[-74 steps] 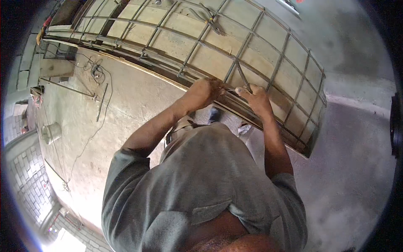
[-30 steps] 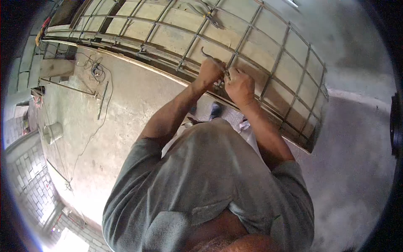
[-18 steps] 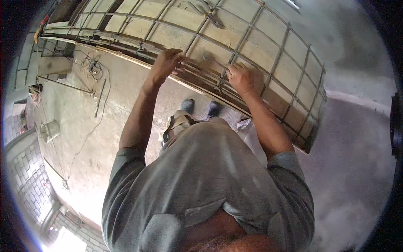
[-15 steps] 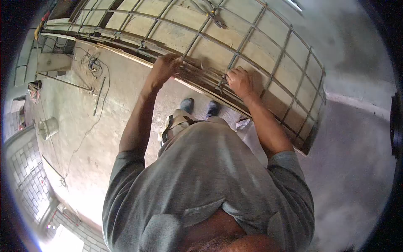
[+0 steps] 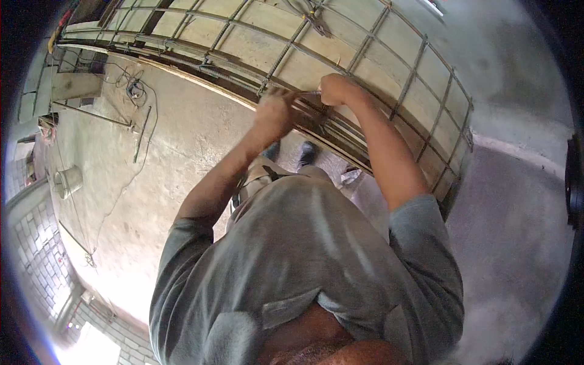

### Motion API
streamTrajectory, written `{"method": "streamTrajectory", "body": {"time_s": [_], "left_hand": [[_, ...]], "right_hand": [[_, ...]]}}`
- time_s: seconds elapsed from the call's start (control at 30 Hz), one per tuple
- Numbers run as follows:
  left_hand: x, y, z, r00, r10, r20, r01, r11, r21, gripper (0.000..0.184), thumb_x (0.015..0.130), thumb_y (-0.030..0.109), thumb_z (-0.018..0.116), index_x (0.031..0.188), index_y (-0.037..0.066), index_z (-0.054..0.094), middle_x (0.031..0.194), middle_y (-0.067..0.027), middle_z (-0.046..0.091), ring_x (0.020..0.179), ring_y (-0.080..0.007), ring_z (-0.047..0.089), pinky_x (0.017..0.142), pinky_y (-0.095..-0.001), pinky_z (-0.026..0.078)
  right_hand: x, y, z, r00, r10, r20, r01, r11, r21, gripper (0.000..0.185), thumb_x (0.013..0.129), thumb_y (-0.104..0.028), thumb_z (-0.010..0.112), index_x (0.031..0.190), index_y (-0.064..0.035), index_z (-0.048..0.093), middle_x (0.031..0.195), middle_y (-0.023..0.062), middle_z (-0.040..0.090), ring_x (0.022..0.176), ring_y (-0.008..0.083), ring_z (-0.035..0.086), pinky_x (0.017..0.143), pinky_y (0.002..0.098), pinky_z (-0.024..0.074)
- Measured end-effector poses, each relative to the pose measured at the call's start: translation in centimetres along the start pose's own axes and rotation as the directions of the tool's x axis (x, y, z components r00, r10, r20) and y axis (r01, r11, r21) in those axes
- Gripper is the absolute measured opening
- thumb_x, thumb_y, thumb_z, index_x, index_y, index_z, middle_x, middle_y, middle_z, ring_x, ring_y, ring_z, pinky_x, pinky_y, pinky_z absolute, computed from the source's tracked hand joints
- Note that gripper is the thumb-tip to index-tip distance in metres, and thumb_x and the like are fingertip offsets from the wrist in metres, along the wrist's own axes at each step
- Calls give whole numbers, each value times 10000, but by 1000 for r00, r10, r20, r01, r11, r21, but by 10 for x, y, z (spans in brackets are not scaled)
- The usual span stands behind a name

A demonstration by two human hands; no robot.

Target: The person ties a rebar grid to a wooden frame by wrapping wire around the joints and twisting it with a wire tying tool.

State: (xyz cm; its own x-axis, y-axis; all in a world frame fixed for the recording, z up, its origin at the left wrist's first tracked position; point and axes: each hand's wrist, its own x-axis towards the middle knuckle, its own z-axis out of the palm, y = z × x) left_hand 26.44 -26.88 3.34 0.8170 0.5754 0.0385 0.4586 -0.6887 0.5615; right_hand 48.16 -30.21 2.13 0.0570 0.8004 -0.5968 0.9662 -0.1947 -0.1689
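A grid of steel rebar [image 5: 286,41] lies over wooden boards in front of me, with more bars bunched along its near edge. My left hand [image 5: 275,113] is at that near edge, curled and smeared by motion, so its hold is unclear. Slightly higher and to the right, my right hand [image 5: 338,90] is closed in a fist over the grid. Between the two hands runs a short, thin dark rod [image 5: 311,92], its end inside the right fist. What kind of rod it is does not show.
Farther out on the grid lies a dark tool with wire [image 5: 316,25], too blurred to name. A wooden edge board [image 5: 182,79] borders the grid. On the floor to the left are a bucket [image 5: 68,182], a tangled cable [image 5: 135,91] and a long bar [image 5: 143,135].
My left hand has moved right along the near edge. My right hand has lifted away from the bar crossing and shifted up and slightly left, now closed on the thin rod.
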Motion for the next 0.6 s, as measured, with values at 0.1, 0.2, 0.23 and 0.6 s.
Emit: {"method": "streamTrajectory", "body": {"time_s": [0.1,0.2,0.23,0.6], "left_hand": [[-1,6,43,994,106,18,-107,987,117,404,776,305,707,1106,79,652,1197,-159,598,1257,-340,454,1085,-500,311],[-1,20,51,986,167,4,-167,983,73,395,784,333,691,1081,74,659,1160,-154,598,1240,-359,452,1099,-532,285],[2,25,51,985,174,-11,-172,979,106,380,781,319,686,1070,74,659,1158,-157,592,1220,-355,458,1071,-520,305],[6,20,76,963,266,33,-268,950,161,272,807,220,608,1034,82,666,1126,-146,553,1133,-338,470,902,-479,379]], "right_hand": [[18,9,8,999,-8,51,9,1000,-22,262,720,-127,599,870,63,699,938,305,651,886,423,667,797,476,530],[19,14,16,999,35,35,-36,998,44,255,702,-109,596,874,45,706,952,299,653,903,422,664,809,472,529],[17,13,17,997,76,19,-78,992,98,258,703,-107,599,888,35,709,961,297,654,913,420,662,817,471,528],[-20,-9,-1,974,-190,-121,191,982,-6,216,733,-62,592,906,-13,713,938,231,683,917,389,670,819,470,532]]}}
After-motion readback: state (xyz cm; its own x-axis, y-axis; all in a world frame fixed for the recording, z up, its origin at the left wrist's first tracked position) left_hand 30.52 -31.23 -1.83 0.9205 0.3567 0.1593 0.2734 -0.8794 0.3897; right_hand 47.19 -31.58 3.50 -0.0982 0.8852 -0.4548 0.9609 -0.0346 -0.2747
